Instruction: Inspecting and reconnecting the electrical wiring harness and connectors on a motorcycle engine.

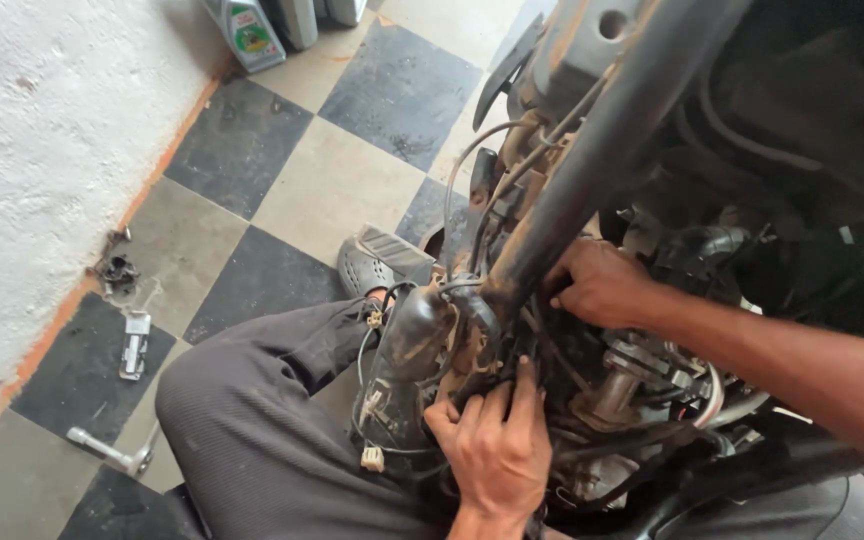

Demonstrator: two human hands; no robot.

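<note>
Below us, the motorcycle frame tube slanted over the checkered floor. Our right hand curled closed around parts beside it, our left hand pressed spread fingers into the wiring. A grey, green-labelled oil jug stood by the wall.

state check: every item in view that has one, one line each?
left hand: fingers pressed into the wiring, nothing visibly gripped
right hand: closed beside the frame tube
white connector: unplugged, dangling
oil bottle: upright, capped
socket wrench: lying on floor
</note>
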